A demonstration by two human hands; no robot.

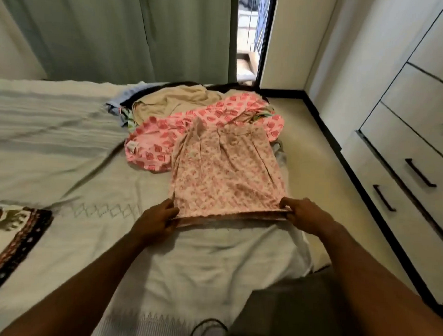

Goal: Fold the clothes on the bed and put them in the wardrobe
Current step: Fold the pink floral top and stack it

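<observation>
Both hands pinch the hem corners of the pink floral top (225, 168), left hand (155, 222) and right hand (305, 214), spreading it flat at frame centre on the bed (51, 145). No fold made yet. Unfolded pile (192, 110) waits behind. Wardrobe (419, 141) at right, cut off; nothing visibly stored.

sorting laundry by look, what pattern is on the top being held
Small pink floral print on the top, head view.
</observation>
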